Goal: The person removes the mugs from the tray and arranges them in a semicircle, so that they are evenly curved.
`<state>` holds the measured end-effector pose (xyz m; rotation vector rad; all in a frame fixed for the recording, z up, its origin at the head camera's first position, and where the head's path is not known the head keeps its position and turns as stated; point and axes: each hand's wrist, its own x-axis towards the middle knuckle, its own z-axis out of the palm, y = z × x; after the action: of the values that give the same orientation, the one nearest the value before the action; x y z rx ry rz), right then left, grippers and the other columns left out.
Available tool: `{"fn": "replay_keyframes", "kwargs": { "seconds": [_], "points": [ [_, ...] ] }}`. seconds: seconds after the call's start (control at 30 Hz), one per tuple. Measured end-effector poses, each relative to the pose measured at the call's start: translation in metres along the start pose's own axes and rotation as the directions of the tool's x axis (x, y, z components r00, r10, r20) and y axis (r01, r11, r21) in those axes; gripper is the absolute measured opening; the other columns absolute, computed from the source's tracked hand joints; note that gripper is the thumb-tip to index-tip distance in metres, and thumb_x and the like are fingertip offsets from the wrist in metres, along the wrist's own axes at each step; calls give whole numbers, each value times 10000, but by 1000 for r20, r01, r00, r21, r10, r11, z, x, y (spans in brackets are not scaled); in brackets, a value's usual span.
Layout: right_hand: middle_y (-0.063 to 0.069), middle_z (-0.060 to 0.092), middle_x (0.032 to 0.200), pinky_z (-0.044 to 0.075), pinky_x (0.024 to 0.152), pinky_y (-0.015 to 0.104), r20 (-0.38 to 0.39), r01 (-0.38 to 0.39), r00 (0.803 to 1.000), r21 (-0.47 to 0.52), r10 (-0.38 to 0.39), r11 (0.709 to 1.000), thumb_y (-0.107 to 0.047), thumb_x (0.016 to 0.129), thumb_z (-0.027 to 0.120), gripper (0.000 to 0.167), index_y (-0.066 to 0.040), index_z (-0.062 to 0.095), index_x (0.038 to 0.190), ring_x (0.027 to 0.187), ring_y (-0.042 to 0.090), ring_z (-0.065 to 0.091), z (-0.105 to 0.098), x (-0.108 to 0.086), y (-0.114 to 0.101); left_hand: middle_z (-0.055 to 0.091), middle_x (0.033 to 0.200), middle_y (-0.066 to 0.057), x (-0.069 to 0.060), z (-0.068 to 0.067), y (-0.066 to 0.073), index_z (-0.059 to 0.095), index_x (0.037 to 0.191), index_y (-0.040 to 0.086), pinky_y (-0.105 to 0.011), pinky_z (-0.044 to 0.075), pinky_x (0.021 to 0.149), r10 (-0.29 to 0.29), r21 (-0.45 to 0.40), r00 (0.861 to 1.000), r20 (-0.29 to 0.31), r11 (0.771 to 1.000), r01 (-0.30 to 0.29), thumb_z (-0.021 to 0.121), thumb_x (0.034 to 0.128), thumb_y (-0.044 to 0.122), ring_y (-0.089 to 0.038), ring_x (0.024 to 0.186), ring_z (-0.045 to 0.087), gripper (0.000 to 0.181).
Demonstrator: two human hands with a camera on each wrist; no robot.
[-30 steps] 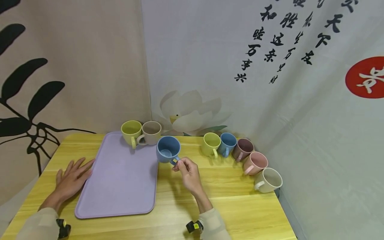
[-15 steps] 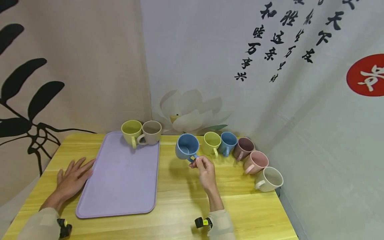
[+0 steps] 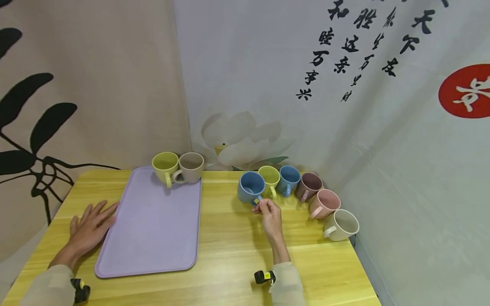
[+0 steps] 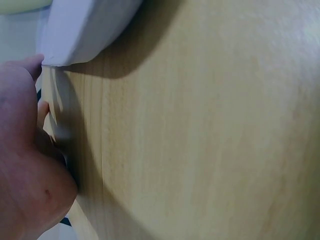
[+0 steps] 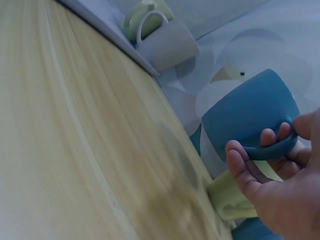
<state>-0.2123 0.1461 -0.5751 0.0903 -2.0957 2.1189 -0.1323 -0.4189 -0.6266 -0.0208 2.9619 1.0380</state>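
Note:
My right hand (image 3: 271, 217) pinches the handle of a blue mug (image 3: 251, 187). In the right wrist view the same blue mug (image 5: 250, 116) hangs above the wooden table, its base clear of the surface. Just right of it stands a yellow-green mug (image 3: 270, 178), partly covered by the held mug. My left hand (image 3: 89, 227) lies with spread fingers at the left edge of the purple tray (image 3: 153, 238), fingertips touching the rim. On the tray's far end stand another yellow-green mug (image 3: 165, 165) and a grey-beige mug (image 3: 191, 166), side by side.
Beyond the yellow-green mug, a curved row continues with a second blue mug (image 3: 289, 180), a dark purple mug (image 3: 309, 186), a pink mug (image 3: 325, 203) and a white mug (image 3: 342, 225) near the table's right edge. A printed cloth (image 3: 245, 85) hangs behind the table.
The right hand has carried the blue mug rightward, from beside the tray to just left of the row of mugs. The left hand stays at the tray's edge.

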Motion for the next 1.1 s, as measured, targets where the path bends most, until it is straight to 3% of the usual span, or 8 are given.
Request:
{"fn": "replay_keyframes", "kwargs": {
  "seconds": [0.23,0.47,0.73,1.1],
  "points": [
    [285,698,957,708,876,428,-17,-60,998,-39,59,997,-62,1178,534,326,178,637,983,858,278,793,-1,10,9,44,1862,-359,0,-1,-1,318,1779,100,-893,-265,1224,-2,-4,1000,-3,1000,2,386,1237,429,-671,1689,-189,637],
    [398,690,978,686,838,352,-18,-105,994,-58,104,993,-86,1180,542,330,177,645,1009,838,232,762,0,17,15,53,1860,-361,0,-1,1,324,1775,93,-892,-260,1228,-2,-2,1000,-7,1000,2,383,1237,429,-679,1687,-174,636],
    [319,692,928,690,835,372,-1,-132,991,-82,132,988,-70,1172,532,326,215,626,1045,850,270,765,0,22,18,66,1860,-359,-2,1,3,328,1773,91,-893,-251,1232,4,-6,1000,-17,1000,-4,391,1235,429,-684,1688,-154,638],
    [376,718,993,710,870,408,3,-131,991,-120,132,984,-93,1179,532,329,194,645,1064,928,388,806,0,24,22,81,1859,-358,-1,3,-1,335,1774,110,-905,-232,1230,11,8,999,-34,1000,-10,398,1235,425,-683,1691,-141,628]
  ]
}}
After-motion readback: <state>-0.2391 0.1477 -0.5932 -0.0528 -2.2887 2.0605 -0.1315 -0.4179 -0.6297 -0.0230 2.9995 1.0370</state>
